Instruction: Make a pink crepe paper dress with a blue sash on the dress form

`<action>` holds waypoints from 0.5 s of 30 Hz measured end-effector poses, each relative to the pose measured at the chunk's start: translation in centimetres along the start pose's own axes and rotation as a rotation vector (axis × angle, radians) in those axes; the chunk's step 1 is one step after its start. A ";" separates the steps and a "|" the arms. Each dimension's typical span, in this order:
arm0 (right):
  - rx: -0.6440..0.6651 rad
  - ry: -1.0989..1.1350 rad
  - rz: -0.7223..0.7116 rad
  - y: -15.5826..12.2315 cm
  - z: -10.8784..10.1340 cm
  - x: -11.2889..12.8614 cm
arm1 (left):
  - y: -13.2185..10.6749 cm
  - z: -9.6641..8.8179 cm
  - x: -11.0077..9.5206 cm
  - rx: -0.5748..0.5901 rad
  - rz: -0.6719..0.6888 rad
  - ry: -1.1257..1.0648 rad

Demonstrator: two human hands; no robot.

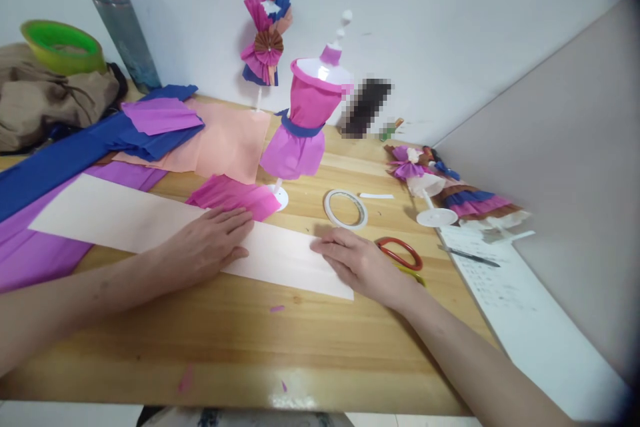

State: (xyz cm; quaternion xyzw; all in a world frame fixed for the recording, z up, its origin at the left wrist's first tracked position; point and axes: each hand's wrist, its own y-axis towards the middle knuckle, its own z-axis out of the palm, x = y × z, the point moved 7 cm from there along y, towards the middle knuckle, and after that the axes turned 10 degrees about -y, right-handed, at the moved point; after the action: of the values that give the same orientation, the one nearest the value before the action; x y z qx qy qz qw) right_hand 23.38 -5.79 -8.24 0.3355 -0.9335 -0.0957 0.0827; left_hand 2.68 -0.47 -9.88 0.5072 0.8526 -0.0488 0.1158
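Observation:
A long pale pink paper strip (125, 217) lies across the wooden table (300, 327). My left hand (207, 243) rests flat on its middle, fingers stretched out and together. My right hand (360, 263) lies flat on the strip's right end, fingers extended. A pleated magenta paper piece (233, 195) sits just beyond my left hand. A small mannequin in a pink and purple paper dress (305, 127) stands behind it on a white base.
A tape roll (345, 208) and red-handled scissors (400, 253) lie near my right hand. Blue, purple and peach crepe sheets (150, 130) cover the left. A second dressed mannequin (440, 190) lies at right, beside a white sheet with a pen (470, 255). A paper-decorated stand (265, 40) is by the wall.

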 end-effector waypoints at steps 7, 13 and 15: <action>-0.038 0.016 0.043 -0.4 0.6 -0.4 | -3.3 -1.5 3.2 -0.032 0.036 -0.153; -0.177 -0.170 0.180 -0.3 0.6 -1.1 | -5.1 -4.1 8.5 -0.274 -0.362 -0.046; -0.148 -0.204 0.189 -0.1 0.7 -1.2 | -5.0 -4.2 9.1 -0.259 -0.387 0.014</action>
State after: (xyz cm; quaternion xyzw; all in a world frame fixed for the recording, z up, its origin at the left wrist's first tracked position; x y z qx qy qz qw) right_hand 24.17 -5.05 -9.09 0.2279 -0.9548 -0.1897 0.0205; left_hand -6.47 5.70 -8.26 0.3153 0.9339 0.0431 0.1626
